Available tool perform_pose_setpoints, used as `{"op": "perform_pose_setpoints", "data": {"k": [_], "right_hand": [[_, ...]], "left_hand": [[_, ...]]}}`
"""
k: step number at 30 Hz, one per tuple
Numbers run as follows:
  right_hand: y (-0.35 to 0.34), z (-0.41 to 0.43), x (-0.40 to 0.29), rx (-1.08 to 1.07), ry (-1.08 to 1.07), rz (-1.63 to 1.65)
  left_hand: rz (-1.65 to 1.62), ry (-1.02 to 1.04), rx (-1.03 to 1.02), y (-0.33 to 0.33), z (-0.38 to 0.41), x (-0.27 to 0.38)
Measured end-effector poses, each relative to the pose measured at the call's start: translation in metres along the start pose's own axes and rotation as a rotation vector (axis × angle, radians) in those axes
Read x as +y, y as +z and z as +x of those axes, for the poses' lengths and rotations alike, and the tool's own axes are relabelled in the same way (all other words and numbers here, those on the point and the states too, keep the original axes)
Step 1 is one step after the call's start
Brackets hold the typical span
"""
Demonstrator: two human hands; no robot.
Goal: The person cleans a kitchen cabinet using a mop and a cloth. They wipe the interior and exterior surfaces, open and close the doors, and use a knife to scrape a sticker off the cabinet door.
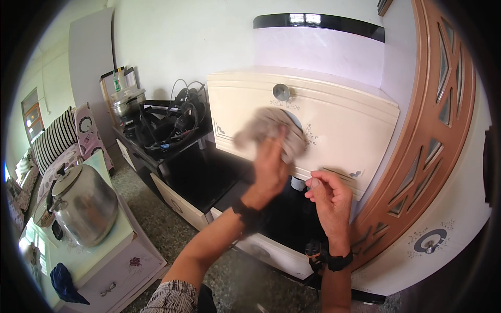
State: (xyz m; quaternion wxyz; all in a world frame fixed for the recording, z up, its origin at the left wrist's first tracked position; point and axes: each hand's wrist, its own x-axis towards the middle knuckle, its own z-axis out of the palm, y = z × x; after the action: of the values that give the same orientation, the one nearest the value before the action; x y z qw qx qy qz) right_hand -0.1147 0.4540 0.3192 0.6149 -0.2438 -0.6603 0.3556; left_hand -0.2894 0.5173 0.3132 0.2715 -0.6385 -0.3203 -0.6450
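Note:
My left hand (272,166) holds a greyish-brown cloth (270,129), blurred, against the front of a cream cabinet (348,129). The cloth covers much of a round dark-and-pale inlay on that panel. Above it, a round metal knob (281,92) stands out from the panel. My right hand (330,195) is at the panel's lower edge with its fingers bent, near a small white cylindrical object (298,184) under the cabinet. Whether its fingertips grip the edge is hidden.
Below lies a glossy black stand top (203,174) with cream drawer fronts. A tangle of black cables (176,121) and a steel pot (128,102) sit at its far left. A metal kettle (84,205) and dark blue cloth (64,283) rest on a low table. A brown lattice-patterned cabinet door (422,156) rises at right.

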Motion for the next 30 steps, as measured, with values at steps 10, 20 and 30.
{"op": "perform_pose_setpoints", "data": {"k": [10, 20, 30], "right_hand": [[-0.002, -0.011, 0.001, -0.027, 0.029, -0.106], [0.023, -0.007, 0.006, -0.065, 0.034, -0.144], [0.005, -0.011, 0.011, -0.040, 0.029, -0.205]], "left_hand": [[0.303, -0.272, 0.160, -0.049, 0.056, -0.092], [0.140, -0.061, -0.212, -0.019, -0.073, 0.009], [0.299, -0.185, 0.143, -0.050, 0.058, -0.083]]}}
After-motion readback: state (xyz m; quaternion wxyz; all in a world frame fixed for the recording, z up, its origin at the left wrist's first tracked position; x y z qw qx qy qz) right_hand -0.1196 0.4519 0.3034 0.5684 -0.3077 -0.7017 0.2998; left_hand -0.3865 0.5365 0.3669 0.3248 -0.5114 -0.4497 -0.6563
